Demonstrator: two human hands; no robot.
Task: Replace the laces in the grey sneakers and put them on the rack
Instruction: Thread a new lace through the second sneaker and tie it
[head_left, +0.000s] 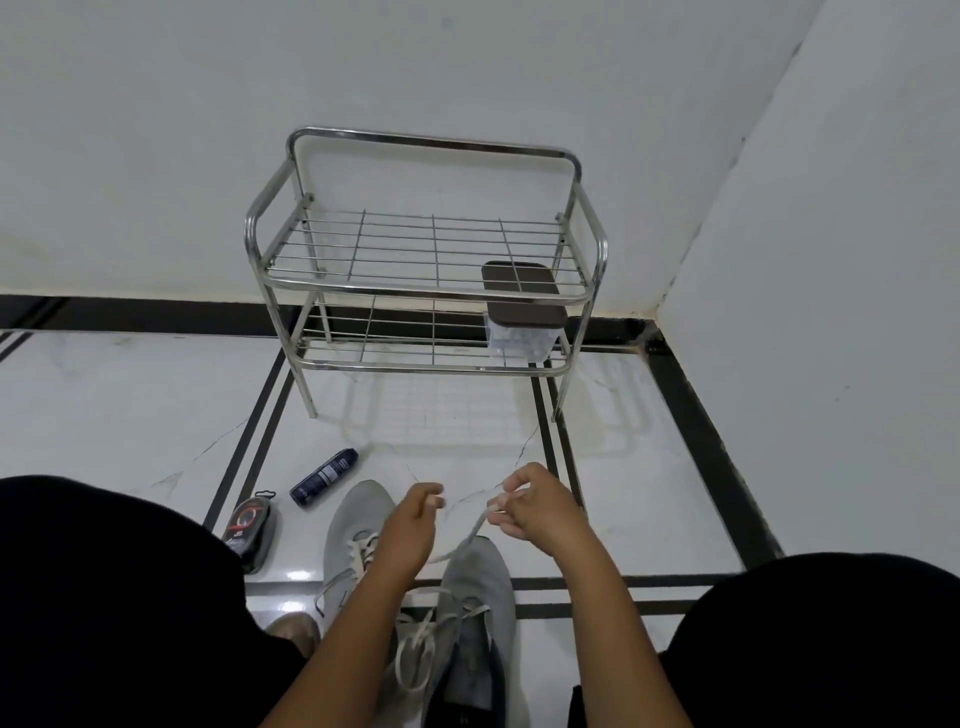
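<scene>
Two grey sneakers lie on the white floor between my knees: the left sneaker (353, 525) and the right sneaker (480, 582), toes pointing away from me. A pale lace (475, 530) rises from the right sneaker to my right hand (535, 506), which pinches its end above the toe. My left hand (413, 519) hovers over the left sneaker with fingertips pinched together; I cannot tell whether it holds a lace end. More loose lace (415, 644) loops over the right sneaker's eyelets. The steel two-shelf rack (426, 291) stands against the wall ahead.
A clear box with a brown lid (524, 322) sits on the rack's lower shelf at the right. A dark spray can (323, 477) and a shoe polish pack (249, 525) lie on the floor to the left. My black-clad knees frame both sides.
</scene>
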